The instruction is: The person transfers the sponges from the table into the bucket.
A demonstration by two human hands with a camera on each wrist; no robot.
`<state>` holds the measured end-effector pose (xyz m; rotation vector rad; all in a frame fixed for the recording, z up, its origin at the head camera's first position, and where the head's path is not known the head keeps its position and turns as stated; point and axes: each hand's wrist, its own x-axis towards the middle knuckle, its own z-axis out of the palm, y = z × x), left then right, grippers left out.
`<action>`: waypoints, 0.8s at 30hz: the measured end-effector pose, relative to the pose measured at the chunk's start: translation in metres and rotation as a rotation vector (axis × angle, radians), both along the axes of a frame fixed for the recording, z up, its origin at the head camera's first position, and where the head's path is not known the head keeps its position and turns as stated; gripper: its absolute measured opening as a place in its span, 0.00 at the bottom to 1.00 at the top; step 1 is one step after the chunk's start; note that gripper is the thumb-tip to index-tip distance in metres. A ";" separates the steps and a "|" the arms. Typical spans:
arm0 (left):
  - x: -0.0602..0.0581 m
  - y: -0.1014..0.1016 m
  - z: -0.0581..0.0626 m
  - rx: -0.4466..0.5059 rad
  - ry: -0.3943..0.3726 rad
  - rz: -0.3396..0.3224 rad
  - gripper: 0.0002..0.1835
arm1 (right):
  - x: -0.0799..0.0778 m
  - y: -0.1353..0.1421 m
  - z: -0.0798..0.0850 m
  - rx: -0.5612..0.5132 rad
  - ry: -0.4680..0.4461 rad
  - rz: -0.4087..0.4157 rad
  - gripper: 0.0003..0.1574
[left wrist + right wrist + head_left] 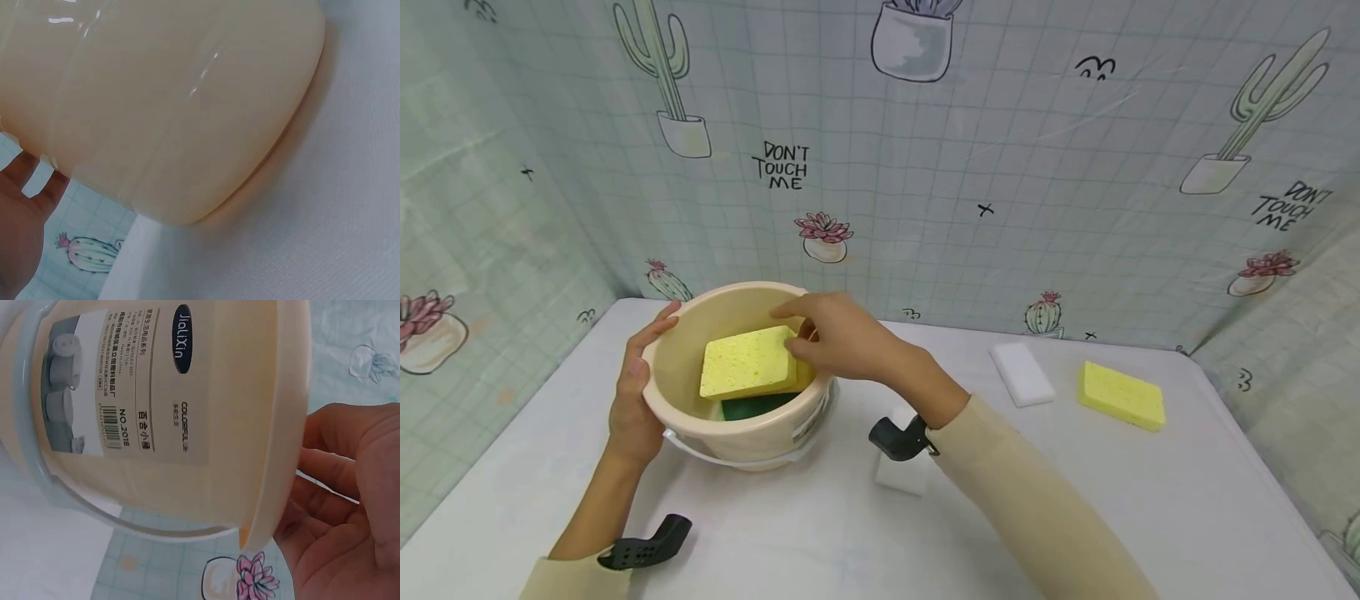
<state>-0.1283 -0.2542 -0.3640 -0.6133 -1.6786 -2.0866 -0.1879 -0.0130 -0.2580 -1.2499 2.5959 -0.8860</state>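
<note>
A cream bucket (730,429) stands on the white table, tipped a little. My left hand (634,400) grips it from the left, with the thumb by the rim and fingers along the outer wall. Inside, a yellow sponge (747,362) lies slanted on top of another yellow sponge (806,377) and a dark green piece (760,406). My right hand (842,337) reaches over the right rim. Its fingertips pinch the right edge of the top sponge, while the index finger stretches further into the bucket. In the right wrist view the bucket wall hides those fingertips.
To the right on the table lie a white block (1022,374) and another yellow sponge (1122,396). A second white block (901,475) lies under my right wrist. The bucket's pale handle (730,458) hangs down in front. A cactus-print cloth (925,183) walls the back and sides.
</note>
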 end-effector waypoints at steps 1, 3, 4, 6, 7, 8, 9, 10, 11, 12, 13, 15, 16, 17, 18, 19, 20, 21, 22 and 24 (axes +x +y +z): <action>0.000 0.000 0.000 -0.001 -0.001 0.000 0.27 | 0.000 0.004 0.000 -0.021 -0.003 -0.006 0.23; 0.000 0.000 0.000 0.001 -0.002 -0.002 0.27 | -0.001 0.011 -0.001 -0.054 0.013 -0.024 0.22; -0.001 0.001 0.000 0.005 -0.001 -0.005 0.27 | -0.001 0.015 0.000 -0.075 0.020 -0.034 0.22; -0.001 0.001 0.000 0.007 0.001 -0.004 0.27 | -0.001 0.024 0.001 -0.116 0.039 -0.051 0.21; -0.001 0.001 0.000 0.010 0.003 -0.004 0.27 | -0.001 0.028 0.001 -0.135 0.051 -0.058 0.21; -0.001 0.001 0.000 0.014 0.005 -0.005 0.27 | -0.001 0.032 0.001 -0.156 0.066 -0.060 0.21; -0.001 0.001 0.000 0.016 0.009 -0.007 0.27 | 0.000 0.037 0.002 -0.175 0.080 -0.066 0.21; -0.001 0.001 0.000 0.017 0.013 -0.012 0.27 | 0.001 0.042 0.002 -0.193 0.095 -0.072 0.20; -0.001 0.001 -0.001 0.018 0.015 -0.014 0.27 | 0.001 0.047 0.002 -0.211 0.109 -0.077 0.20; -0.001 0.001 -0.001 0.018 0.019 -0.020 0.27 | 0.002 0.053 0.001 -0.226 0.124 -0.087 0.20; -0.002 0.001 -0.001 0.021 0.021 -0.025 0.27 | 0.003 0.059 -0.001 -0.240 0.138 -0.094 0.20; -0.002 0.001 -0.001 0.019 0.023 -0.032 0.27 | 0.006 0.070 -0.004 -0.262 0.164 -0.113 0.21; -0.002 0.001 -0.001 0.020 0.023 -0.033 0.27 | 0.006 0.076 -0.006 -0.269 0.175 -0.120 0.21; -0.002 0.001 -0.001 0.021 0.022 -0.029 0.27 | 0.007 0.081 -0.008 -0.276 0.183 -0.125 0.22; -0.002 0.001 0.000 0.021 0.023 -0.030 0.27 | 0.008 0.086 -0.011 -0.278 0.189 -0.132 0.22; -0.002 0.001 0.000 0.021 0.021 -0.026 0.27 | 0.009 0.091 -0.013 -0.280 0.196 -0.138 0.23; -0.001 0.001 0.000 0.022 0.019 -0.024 0.27 | 0.009 0.095 -0.016 -0.282 0.203 -0.146 0.23; -0.001 0.001 0.000 0.022 0.017 -0.021 0.27 | 0.010 0.100 -0.018 -0.282 0.210 -0.155 0.23; -0.001 0.001 0.000 0.022 0.014 -0.020 0.27 | 0.010 0.104 -0.020 -0.283 0.219 -0.166 0.23; 0.000 0.001 -0.001 0.020 0.011 -0.022 0.27 | 0.010 0.113 -0.024 -0.287 0.244 -0.186 0.24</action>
